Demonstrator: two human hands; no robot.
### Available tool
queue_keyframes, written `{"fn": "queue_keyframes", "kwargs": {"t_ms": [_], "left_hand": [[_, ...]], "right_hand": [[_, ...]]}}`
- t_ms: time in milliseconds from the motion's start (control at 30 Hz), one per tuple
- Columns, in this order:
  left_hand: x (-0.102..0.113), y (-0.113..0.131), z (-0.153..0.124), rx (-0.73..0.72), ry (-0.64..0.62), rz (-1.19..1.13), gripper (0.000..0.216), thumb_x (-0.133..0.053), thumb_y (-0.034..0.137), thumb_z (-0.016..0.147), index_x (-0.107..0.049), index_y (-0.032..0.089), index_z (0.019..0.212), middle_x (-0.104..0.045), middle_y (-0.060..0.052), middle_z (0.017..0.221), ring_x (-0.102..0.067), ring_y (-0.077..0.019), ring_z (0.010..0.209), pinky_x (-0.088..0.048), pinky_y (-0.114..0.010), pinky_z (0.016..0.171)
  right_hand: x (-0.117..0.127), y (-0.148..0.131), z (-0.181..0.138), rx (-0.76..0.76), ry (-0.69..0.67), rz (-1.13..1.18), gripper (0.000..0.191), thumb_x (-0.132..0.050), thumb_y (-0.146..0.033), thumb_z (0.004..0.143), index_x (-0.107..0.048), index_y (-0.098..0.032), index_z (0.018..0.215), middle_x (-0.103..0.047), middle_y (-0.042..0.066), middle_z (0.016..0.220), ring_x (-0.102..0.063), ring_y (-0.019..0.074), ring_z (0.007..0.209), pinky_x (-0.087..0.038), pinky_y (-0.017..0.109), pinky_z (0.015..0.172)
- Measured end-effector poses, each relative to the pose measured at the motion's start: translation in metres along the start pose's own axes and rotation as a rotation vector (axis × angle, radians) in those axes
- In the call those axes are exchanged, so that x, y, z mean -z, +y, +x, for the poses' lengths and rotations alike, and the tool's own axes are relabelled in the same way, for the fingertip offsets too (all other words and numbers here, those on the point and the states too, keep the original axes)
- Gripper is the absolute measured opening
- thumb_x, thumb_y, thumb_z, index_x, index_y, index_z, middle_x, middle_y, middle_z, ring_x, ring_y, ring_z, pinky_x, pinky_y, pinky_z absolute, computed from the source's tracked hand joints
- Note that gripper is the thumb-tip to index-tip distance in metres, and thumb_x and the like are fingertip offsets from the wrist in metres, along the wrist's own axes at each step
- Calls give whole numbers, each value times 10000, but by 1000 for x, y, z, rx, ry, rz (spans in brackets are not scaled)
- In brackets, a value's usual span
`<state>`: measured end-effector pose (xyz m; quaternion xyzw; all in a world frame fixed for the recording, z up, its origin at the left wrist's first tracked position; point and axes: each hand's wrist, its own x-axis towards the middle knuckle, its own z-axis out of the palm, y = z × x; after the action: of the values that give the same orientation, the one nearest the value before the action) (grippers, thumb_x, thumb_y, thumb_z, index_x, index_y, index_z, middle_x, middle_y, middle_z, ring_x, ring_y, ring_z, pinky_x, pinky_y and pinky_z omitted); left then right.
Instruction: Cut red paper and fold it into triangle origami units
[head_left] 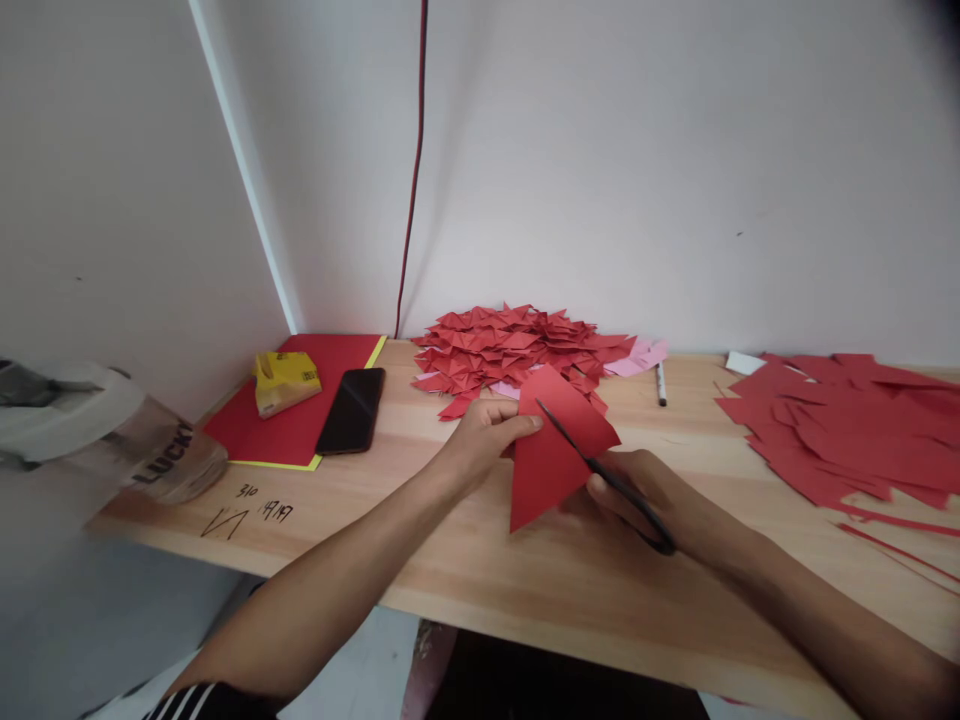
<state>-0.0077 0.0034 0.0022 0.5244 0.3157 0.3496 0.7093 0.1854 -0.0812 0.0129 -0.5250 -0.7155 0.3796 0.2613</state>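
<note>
My left hand (491, 437) pinches the left edge of a red sheet of paper (546, 470) between thumb and fingers, holding it above the table. In my right hand (645, 495) is a pair of black-handled scissors (626, 490). One dark blade lies across the face of the paper, its tip pointing up and left toward my left thumb; the other blade is hidden behind the sheet. Behind the paper rises a heap of cut, folded red pieces (510, 345), with some pink pieces (637, 357) at its edge.
Flat red paper pieces (847, 420) and thin strips (900, 550) lie at the right. A marker (661, 384) rests near the wall. Leftward are a black phone (351, 410), a yellow packet (286, 380) on red sheets (262, 425), and a clear bottle (172, 455) marked LUCKY.
</note>
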Motion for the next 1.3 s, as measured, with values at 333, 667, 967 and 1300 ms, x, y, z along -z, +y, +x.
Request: {"fn": "queue_keyframes", "kwargs": {"t_ms": [333, 667, 967, 1300], "left_hand": [[1, 0, 0, 3, -2, -33, 283, -753, 362, 628, -616, 114, 622, -621, -30, 649, -575, -121, 577, -457, -259, 620], [3, -2, 1, 11, -13, -37, 302, -767, 377, 633, -620, 113, 628, -633, -41, 664, -603, -139, 617, -456, -255, 619], [0, 1, 0, 22, -8, -62, 306, -791, 374, 612, -654, 104, 660, -614, -26, 655, -579, -116, 602, -430, -228, 604], [-2, 1, -2, 31, -18, -77, 305, -795, 377, 607, -653, 108, 635, -654, -51, 666, -607, -134, 617, -443, -234, 611]], "right_hand": [[-6, 7, 0, -139, 29, 91, 465, -562, -558, 833, -430, -187, 586, -415, -34, 481, -327, 88, 452, -219, 249, 446], [-6, 13, -1, -108, 20, 63, 466, -543, -547, 861, -446, -185, 583, -455, -20, 492, -376, 101, 477, -260, 255, 468], [-4, 8, -1, -92, -42, 20, 460, -455, -541, 905, -441, -198, 599, -466, -15, 475, -369, 108, 445, -263, 281, 476], [-3, 1, -2, -56, -61, 47, 525, -369, -589, 920, -391, -209, 559, -435, -6, 483, -357, 118, 468, -261, 296, 498]]}}
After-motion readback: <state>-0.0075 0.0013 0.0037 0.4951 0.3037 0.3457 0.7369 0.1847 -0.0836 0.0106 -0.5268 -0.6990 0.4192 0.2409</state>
